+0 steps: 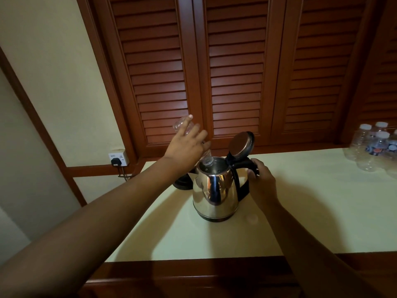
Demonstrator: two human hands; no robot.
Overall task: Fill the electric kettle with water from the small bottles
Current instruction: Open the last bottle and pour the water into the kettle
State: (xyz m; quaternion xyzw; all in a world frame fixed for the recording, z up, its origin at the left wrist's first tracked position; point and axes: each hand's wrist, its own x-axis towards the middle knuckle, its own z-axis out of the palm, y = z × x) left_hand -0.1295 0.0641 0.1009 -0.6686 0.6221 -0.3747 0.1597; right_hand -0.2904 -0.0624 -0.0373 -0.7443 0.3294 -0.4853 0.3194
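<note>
On the cream table (300, 211), the right hand (263, 179) grips the shiny steel kettle's (214, 190) handle; the left hand (185, 145) holds an upended clear plastic bottle (182, 125) in its mouth. Pouring looks nearly done; next needs another bottle (365, 147).

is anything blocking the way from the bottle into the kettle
Nothing visible. The kettle has its lid flipped up, and the left hand holds the upturned bottle with its neck already at the open mouth.
</note>
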